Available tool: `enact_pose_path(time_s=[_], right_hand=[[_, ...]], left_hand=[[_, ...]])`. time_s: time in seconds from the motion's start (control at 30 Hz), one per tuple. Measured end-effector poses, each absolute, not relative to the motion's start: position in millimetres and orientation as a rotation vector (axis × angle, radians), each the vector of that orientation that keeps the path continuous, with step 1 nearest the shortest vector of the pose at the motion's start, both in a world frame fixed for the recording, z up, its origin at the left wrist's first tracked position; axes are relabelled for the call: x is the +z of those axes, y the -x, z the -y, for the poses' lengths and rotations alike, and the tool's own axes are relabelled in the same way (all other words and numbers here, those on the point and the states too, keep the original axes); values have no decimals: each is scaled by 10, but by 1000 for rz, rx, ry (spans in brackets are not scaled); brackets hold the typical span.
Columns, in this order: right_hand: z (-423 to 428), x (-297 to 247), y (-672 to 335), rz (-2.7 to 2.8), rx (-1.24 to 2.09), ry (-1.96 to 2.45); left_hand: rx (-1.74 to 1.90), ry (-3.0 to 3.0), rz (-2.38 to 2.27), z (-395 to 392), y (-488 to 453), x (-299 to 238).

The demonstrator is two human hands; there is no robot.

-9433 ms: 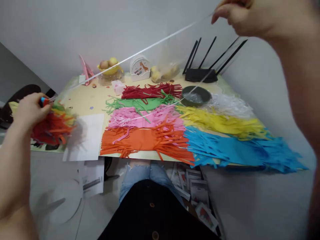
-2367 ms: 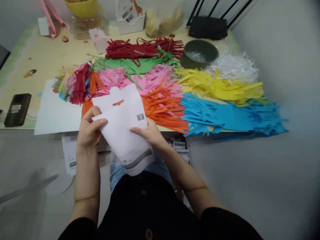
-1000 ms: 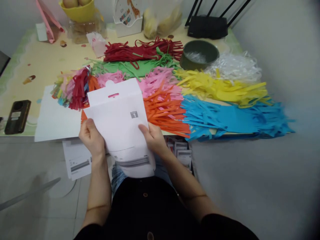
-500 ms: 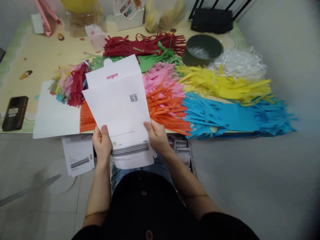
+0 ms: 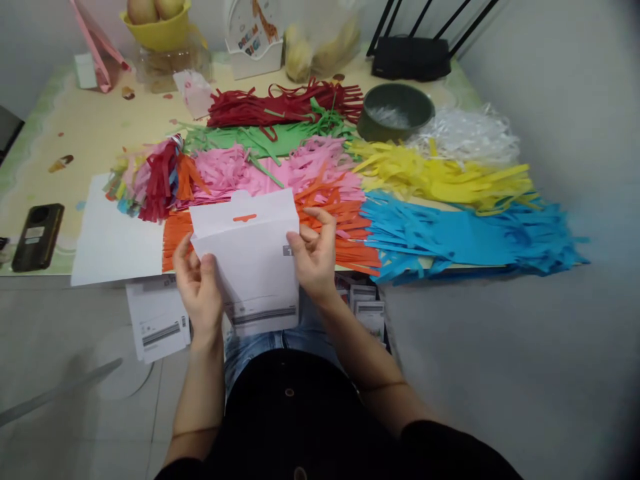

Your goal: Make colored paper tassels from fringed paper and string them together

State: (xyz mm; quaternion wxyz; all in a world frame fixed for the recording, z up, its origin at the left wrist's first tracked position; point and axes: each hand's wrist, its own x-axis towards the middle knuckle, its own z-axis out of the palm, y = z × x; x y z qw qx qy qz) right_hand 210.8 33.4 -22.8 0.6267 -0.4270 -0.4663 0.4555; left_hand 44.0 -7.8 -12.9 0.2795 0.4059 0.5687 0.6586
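A white cardboard envelope (image 5: 255,280) with a hanging slot in its top flap is held in front of my body. Its left edge is in my left hand (image 5: 200,287), the thumb on the near face and the fingers bent behind. My right hand (image 5: 316,257) grips the right edge near the top, its thumb over a small grey printed square. Orange fringed paper (image 5: 340,250) lies behind the envelope, partly hidden by it. Beyond that is pink fringed paper (image 5: 270,175).
Blue (image 5: 465,233), yellow (image 5: 440,177), green (image 5: 280,140) and red (image 5: 280,107) fringed paper cover the table. A multicoloured tassel bundle (image 5: 160,180) rests partly on a white sheet (image 5: 117,240). Around them are a phone (image 5: 37,237), a green bowl (image 5: 367,127) and a router (image 5: 411,59).
The envelope has tipped, and its top edge is lower and nearer me. Both hands have moved up along its sides toward the flap. The camera view has shifted slightly.
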Motion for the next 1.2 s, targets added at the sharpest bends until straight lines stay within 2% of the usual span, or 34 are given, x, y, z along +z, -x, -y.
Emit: enact_pose_path(time_s=[0.33, 0.53, 0.8, 1.2], right_hand=[[-238, -163, -2106, 894, 1027, 1050], [-230, -231, -2119, 809, 982, 1062], [-274, -243, -2140, 721, 1117, 1025], [-256, -200, -2167, 682, 1114, 990]], left_hand=[[1960, -752, -1520, 2, -405, -91], [1891, -602, -1477, 20, -383, -102], [1832, -643, -1433, 37, -346, -173], [1906, -844, -1694, 91, -412, -11]])
